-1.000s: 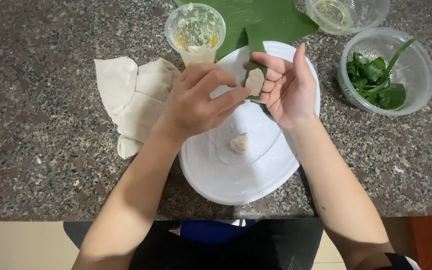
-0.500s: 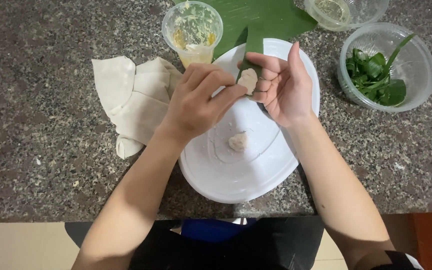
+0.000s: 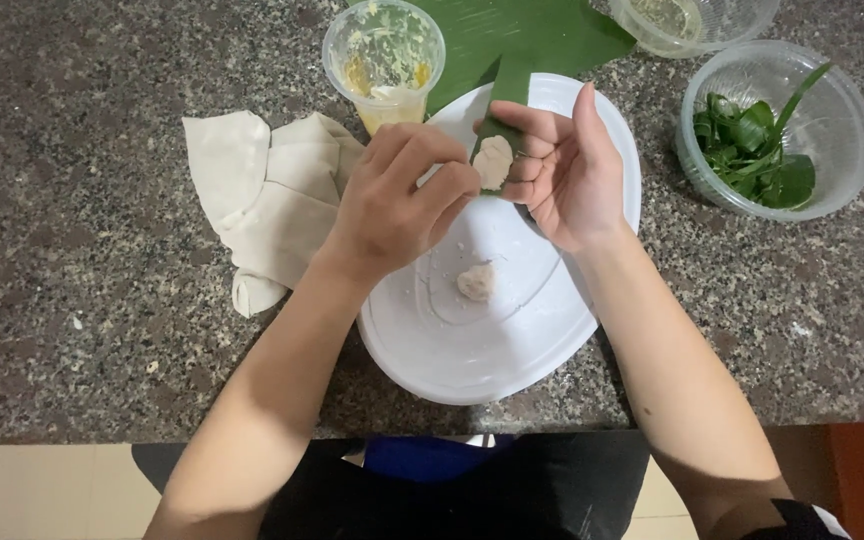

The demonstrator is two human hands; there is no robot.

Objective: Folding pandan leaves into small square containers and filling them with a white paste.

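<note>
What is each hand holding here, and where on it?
The right hand cradles a leaf strip bearing a pale lump on its fingers. The left hand pinches that lump's left edge.

Home kitchen; speckled granite counter (image 3: 82, 300), food bowls (image 3: 842, 110), white plate (image 3: 472, 360).

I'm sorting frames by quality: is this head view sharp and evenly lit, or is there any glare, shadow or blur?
Head view: sharp overall, the left hand, right hand and dough on the leaf strip crisp; soft even light, with only faint shadows under the forearms on the white plate; mild sheen on the clear bowl; no evident motion blur.
</note>
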